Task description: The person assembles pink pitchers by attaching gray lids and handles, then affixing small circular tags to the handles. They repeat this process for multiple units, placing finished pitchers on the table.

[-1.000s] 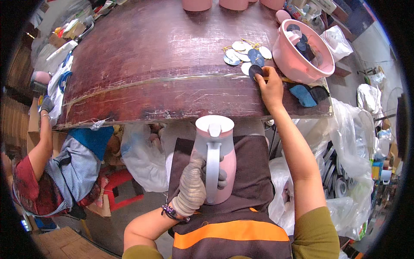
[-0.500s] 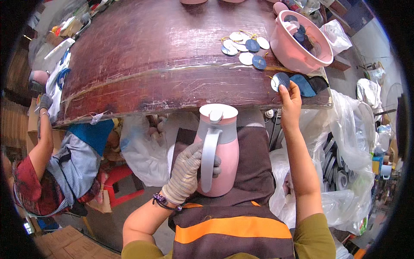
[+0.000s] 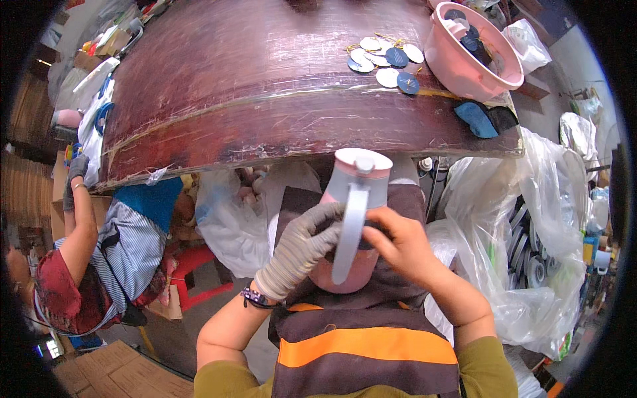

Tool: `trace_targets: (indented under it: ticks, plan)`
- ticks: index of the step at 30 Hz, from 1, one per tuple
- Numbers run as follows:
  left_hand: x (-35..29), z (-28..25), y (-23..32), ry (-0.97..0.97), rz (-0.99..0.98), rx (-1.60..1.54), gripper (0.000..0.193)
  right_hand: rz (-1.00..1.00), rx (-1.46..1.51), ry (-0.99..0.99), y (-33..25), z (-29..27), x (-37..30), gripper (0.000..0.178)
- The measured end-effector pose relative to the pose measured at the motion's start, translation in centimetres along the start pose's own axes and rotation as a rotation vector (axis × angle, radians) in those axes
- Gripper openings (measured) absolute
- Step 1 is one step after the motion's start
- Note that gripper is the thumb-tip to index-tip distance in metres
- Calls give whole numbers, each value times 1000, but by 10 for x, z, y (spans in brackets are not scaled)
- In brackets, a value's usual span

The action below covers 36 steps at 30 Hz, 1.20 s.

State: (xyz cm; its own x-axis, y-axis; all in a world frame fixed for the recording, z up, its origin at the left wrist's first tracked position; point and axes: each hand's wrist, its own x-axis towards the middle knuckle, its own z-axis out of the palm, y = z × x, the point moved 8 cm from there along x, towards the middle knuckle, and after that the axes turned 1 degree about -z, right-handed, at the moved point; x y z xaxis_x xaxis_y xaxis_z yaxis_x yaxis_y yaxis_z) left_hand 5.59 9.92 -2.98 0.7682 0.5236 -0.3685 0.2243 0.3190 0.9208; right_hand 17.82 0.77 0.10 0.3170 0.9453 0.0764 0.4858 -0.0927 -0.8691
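A pink and grey jug (image 3: 375, 181) with a pink lid stands slightly tilted on my lap, its long grey handle (image 3: 352, 232) facing me. My gloved left hand (image 3: 302, 249) is closed at the left side of the handle, fingertips partly hidden behind it. My bare right hand (image 3: 405, 245) is curled at the other side, thumb and forefinger bent close to the handle. Between the hands shows part of a dark round tag (image 3: 364, 243), mostly covered by the fingers. Several round white and navy tags (image 3: 387, 78) with yellow strings lie on the table.
The dark red table (image 3: 265, 126) has its edge just beyond the jug. A pink basin (image 3: 451, 69) with tags and a blue and black cloth (image 3: 475, 119) are at its right end. A clear plastic bag (image 3: 484, 219) stands right. A co-worker's gloved hand (image 3: 79, 166) is far left.
My right hand has come from the table's right end down to the jug, bringing a round tag. The left hand has shifted up along the handle. The jug sits further right in view.
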Motion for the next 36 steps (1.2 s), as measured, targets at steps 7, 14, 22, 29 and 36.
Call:
trace_targets:
  ticks: [7,14,22,29,36]
  plan:
    - [-8,-35,10,288,177,229,12,145,75,39,16,-13,-7,16]
    - [-16,-17,24,329,170,-21,11,487,1368,-458,5,-1,-39,26]
    - [-31,26,85,82,736,696,28,-67,264,64,-31,-16,-3,72]
    - [-28,19,79,265,652,548,20,-306,-133,176,-54,-23,2,43]
    - [-7,43,4,-108,-127,-401,23,405,1239,284,47,5,-8,18]
